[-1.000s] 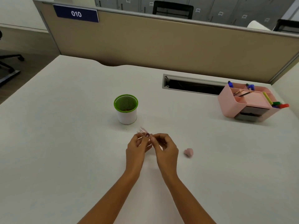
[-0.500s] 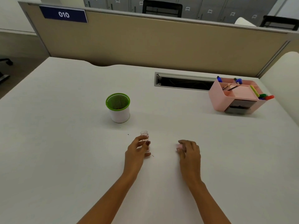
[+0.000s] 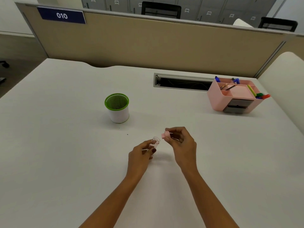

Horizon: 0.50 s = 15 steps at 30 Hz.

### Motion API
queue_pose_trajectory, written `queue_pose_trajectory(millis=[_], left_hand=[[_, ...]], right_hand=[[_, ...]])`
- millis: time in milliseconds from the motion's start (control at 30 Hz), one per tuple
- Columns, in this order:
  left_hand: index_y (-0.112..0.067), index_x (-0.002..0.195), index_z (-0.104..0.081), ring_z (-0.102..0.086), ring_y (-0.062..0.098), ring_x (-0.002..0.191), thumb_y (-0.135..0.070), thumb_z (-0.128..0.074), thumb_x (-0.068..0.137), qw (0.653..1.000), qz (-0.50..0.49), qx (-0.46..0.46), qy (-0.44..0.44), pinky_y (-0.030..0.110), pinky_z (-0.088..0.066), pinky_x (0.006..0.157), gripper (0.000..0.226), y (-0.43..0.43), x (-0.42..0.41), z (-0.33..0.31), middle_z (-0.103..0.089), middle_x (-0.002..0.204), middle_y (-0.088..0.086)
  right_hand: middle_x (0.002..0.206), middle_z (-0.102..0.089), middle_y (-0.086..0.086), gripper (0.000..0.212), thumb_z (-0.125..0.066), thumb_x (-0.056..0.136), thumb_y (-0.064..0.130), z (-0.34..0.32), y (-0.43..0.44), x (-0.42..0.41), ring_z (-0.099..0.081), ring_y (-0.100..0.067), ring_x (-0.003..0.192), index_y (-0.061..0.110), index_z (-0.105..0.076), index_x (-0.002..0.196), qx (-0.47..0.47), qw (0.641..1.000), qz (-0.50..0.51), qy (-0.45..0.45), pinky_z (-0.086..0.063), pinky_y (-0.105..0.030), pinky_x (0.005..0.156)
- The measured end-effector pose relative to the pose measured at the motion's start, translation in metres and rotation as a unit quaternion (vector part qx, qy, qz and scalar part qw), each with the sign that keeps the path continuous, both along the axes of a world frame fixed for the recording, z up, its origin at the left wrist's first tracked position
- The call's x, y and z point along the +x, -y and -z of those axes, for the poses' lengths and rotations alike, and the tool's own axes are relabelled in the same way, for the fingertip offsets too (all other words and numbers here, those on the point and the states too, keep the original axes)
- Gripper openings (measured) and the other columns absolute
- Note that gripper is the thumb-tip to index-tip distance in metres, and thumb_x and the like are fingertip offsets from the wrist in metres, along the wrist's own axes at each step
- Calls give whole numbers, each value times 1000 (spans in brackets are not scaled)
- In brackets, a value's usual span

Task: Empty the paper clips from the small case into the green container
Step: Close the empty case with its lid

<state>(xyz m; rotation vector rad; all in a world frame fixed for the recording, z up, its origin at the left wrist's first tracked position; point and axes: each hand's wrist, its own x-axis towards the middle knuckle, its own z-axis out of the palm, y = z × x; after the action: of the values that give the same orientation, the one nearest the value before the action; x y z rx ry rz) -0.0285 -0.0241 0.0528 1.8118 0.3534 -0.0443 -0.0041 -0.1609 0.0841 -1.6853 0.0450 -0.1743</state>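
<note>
Clear case [image 3: 155, 143] upright, mouth up | left hand [image 3: 141, 156] grips it | right fingers [image 3: 172, 134] pinch pink lid [image 3: 165, 134]

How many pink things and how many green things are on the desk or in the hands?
Pink: 2, the pink cap held in the right hand and the pink organizer.
Green: 1, the green container, green at the rim.
Clear with a pink tint: 1, the small case in the left hand.
Total: 4.
</note>
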Motion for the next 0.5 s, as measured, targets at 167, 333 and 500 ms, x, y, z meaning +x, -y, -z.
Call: queue_pose_trajectory(millis=[167,333,500], left_hand=[[-20,122,-62,-64,19,101,-12,-61,88,999,8,27,23,22,-44,91,35,2,-2,-3,-68,116,4],[-24,117,-64,-58,-2,81,-11,-65,86,998,0,34,49,-5,-39,65,34,0,-2,-6,-63,100,-8],[-23,116,-65,-54,-9,81,-16,-67,85,997,6,46,59,-8,-37,66,32,-2,-2,-9,-61,99,-11]], right_hand=[[93,-74,8,20,-73,83,3,-2,-4,-2,-70,-6,89,17,-68,97,-63,996,-49,30,-54,-13,80],[90,-75,7,19,-73,83,3,-1,-5,-5,-70,-7,88,14,-69,97,-85,993,-74,37,-54,-14,82],[90,-75,4,14,-72,86,8,0,-8,-8,-70,-6,88,14,-69,98,-93,991,-83,43,-54,-13,82]])
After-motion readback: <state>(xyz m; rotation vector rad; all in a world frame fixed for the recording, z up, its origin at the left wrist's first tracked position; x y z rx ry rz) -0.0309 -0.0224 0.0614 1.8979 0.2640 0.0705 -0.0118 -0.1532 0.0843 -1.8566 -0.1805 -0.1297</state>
